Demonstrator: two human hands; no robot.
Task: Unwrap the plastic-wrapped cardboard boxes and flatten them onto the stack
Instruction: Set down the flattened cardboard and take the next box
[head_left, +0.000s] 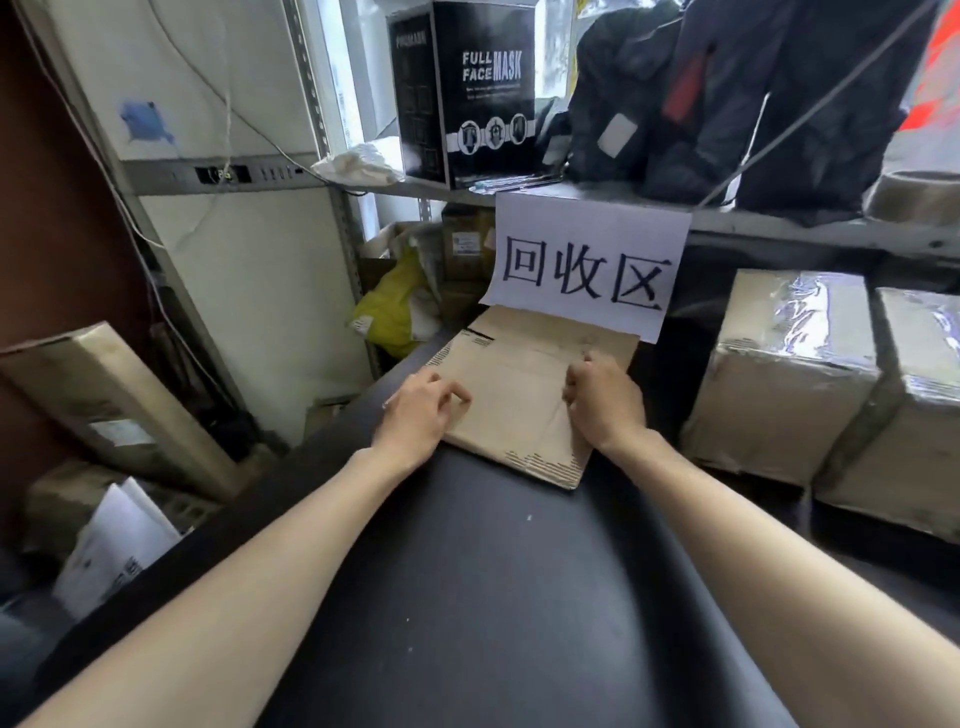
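Arms stretched forward; left hand (421, 413) and right hand (605, 405) curled, palms down.

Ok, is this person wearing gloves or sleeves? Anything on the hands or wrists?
No gloves: the left hand and right hand are bare. The left forearm and right forearm are bare too, with no sleeve in view down to the frame edge. No watch, ring, band or marking shows on either side.
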